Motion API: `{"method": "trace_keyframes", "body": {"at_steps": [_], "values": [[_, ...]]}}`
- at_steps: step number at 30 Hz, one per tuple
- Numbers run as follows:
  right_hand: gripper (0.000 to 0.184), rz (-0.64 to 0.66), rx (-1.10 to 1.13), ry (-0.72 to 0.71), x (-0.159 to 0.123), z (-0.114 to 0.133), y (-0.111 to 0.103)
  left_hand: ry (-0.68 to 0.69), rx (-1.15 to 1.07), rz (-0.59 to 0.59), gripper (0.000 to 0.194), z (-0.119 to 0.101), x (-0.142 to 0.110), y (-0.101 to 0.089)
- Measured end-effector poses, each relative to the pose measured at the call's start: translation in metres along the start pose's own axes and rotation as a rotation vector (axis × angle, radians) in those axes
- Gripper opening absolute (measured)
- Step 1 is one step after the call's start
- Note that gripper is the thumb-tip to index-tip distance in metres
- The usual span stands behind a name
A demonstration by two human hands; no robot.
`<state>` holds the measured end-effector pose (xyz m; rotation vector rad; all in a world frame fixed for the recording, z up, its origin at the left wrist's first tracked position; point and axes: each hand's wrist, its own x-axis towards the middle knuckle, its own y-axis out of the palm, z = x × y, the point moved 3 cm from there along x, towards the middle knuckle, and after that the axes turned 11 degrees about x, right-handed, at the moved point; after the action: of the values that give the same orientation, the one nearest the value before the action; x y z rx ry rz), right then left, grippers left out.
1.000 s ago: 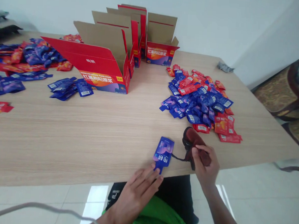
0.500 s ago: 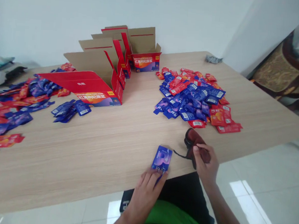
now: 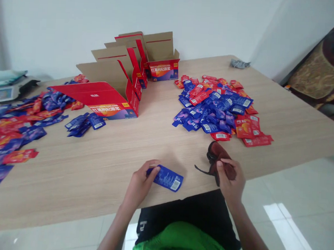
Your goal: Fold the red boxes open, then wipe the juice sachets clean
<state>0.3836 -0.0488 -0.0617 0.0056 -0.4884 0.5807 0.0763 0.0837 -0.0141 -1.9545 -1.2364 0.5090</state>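
Observation:
My left hand (image 3: 142, 180) pinches one end of a blue pouch (image 3: 168, 178) between thumb and fingers. The pouch tilts just above the table, its side with a white barcode label facing up. My right hand (image 3: 233, 182) has thumb and fingers closed on a dark reddish-brown object (image 3: 218, 152) with a black rim and a thin black strip sticking out to the left. It rests near the table's front edge; its exact kind I cannot make out. Beyond it lies a heap of blue and red pouches (image 3: 216, 107).
Open red cardboard boxes (image 3: 114, 112) stand in a row at the back. A small pile of blue pouches (image 3: 83, 125) lies before them. More red and blue pouches (image 3: 16, 131) spread along the left. A grey crumpled item (image 3: 239, 64) sits at the far right corner of the table (image 3: 119, 167).
My left hand has lifted the blue pouch, turned it over so its barcode side shows, and moved left. My right hand stays on the reddish-brown object.

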Motion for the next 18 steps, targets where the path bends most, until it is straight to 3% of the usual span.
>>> {"method": "trace_keyframes", "body": {"at_steps": [2, 6, 10, 15, 18], "values": [[0.022, 0.000, -0.008, -0.010, 0.000, 0.000, 0.000, -0.028, 0.019, 0.082, 0.014, 0.002, 0.016, 0.002], [0.022, 0.010, -0.010, -0.009, -0.001, -0.002, -0.001, 0.074, 0.200, 0.214, 0.006, -0.004, 0.043, 0.011], [0.026, 0.011, -0.005, 0.025, -0.003, -0.006, -0.001, 0.130, 0.303, 0.190, 0.010, -0.019, 0.050, 0.024], [0.025, 0.019, -0.014, 0.018, -0.002, -0.004, -0.001, 0.238, 0.505, -0.141, 0.041, -0.046, -0.003, 0.044], [0.024, 0.026, -0.024, 0.004, -0.001, -0.002, -0.001, 0.357, 0.557, -0.080, 0.054, -0.053, -0.039, 0.062]]}}
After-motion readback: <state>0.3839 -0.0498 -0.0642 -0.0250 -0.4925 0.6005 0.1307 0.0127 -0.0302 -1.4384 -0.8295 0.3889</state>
